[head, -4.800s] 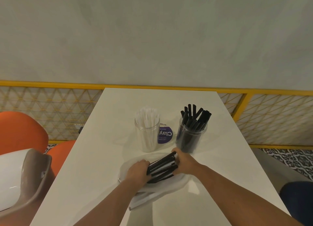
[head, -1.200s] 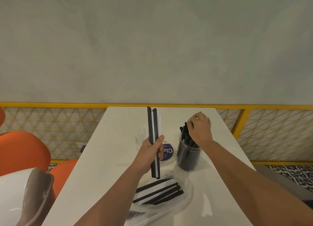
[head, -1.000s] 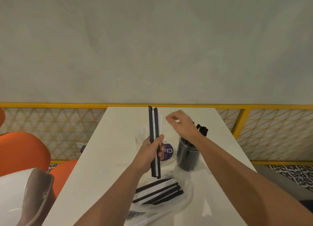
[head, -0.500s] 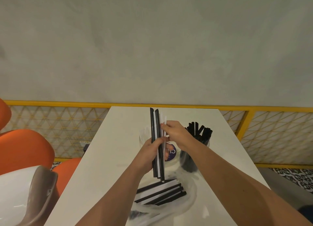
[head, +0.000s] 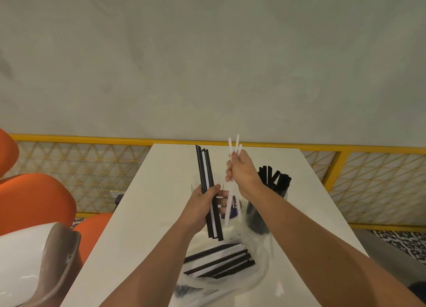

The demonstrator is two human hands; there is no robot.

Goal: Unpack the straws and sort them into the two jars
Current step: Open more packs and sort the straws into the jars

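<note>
Left hand [head: 202, 203]: closed around a mixed bundle of black and white straws [head: 205, 168], which is held upright above the table.
Right hand [head: 241, 173]: closed around three thin white straws [head: 239, 148]; they are held just beside the bundle, with the tips splayed above the fist and the lower ends hanging below it.
Dark jar [head: 257, 219]: found standing on the table [head: 143, 214] behind the right forearm and filled with black straws [head: 274, 180].
Clear jar [head: 193, 188]: largely hidden behind both hands; only part of its left wall is seen, and its contents cannot be made out.
Unsorted straws [head: 221, 260]: a flat row of black and white straws is seen lying on the opened plastic wrap [head: 260, 253], near the table's front edge.
Purple label [head: 234, 211]: partly seen between the two jars, behind the white straws.
Surroundings: orange seats [head: 34, 203] are noted on the left, and a yellow railing [head: 69, 137] beyond the table.
</note>
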